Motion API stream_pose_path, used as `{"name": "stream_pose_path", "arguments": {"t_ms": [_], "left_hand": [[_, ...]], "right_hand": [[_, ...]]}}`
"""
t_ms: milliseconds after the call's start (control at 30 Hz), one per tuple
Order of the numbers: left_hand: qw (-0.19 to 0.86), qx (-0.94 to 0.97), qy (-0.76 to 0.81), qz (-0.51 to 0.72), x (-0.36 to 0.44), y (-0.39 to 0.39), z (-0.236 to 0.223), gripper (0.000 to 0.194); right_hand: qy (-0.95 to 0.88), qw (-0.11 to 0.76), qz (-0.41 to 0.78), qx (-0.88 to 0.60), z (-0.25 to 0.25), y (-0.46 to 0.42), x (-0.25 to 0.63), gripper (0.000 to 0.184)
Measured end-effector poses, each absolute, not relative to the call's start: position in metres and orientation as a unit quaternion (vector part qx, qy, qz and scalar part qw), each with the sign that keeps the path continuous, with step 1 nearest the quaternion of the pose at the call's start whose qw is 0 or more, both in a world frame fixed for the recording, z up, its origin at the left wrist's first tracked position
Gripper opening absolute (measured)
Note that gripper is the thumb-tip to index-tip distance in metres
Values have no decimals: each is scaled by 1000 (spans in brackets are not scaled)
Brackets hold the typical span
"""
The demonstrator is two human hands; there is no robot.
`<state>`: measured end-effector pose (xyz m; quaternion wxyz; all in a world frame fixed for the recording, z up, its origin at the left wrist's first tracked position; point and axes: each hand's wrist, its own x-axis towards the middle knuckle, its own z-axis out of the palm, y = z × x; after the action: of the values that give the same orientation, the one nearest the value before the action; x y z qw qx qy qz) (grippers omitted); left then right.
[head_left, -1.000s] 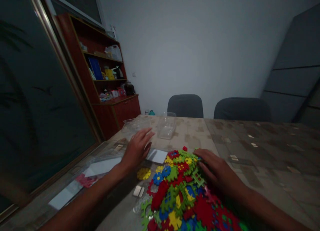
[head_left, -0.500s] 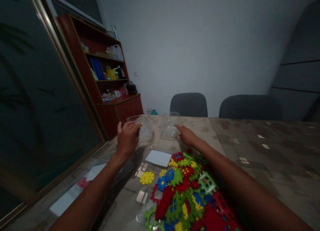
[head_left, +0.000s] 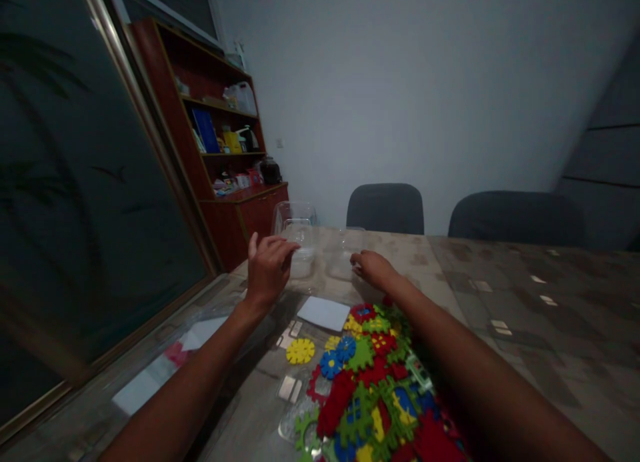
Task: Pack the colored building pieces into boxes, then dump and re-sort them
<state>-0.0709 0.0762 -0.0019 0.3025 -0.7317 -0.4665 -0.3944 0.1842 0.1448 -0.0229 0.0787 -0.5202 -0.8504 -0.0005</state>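
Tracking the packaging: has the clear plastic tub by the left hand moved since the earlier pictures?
Yes: the clear plastic tub has risen, its rim now above the table's far edge, against the red cabinet.

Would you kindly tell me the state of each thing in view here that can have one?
left hand, open, raised, fingers at the clear tub
clear tub, open top up, lid not visible
right hand, fingers bent, beside the second tub
second tub, clear, hard to make out
foam pieces, heaped, many interlocked
yellow gear, flat, apart from the heap
white card, flat
cabinet, doors shut
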Motion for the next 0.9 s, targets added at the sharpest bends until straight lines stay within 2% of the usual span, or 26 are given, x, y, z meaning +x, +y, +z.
{"name": "stream_pose_path", "arguments": {"t_ms": [267,433,667,800,900], "left_hand": [[302,-727,-463,-407,-65,71,-2,18],[298,-718,-463,-426,-65,66,0,18],[273,-753,-416,-430,-47,63,-7,18],[231,-785,-374,-436,-21,58,-13,18],[203,-816,-335,-424,-2,53,-16,18]], "right_hand": [[-835,195,-35,-513,-6,140,200,32],[-783,258,-81,-560,4,117,256,24],[-670,213,-145,-696,-30,44,377,30],[-650,178,-136,-727,-52,27,394,25],[-643,170,-117,-738,-56,32,388,30]]}}
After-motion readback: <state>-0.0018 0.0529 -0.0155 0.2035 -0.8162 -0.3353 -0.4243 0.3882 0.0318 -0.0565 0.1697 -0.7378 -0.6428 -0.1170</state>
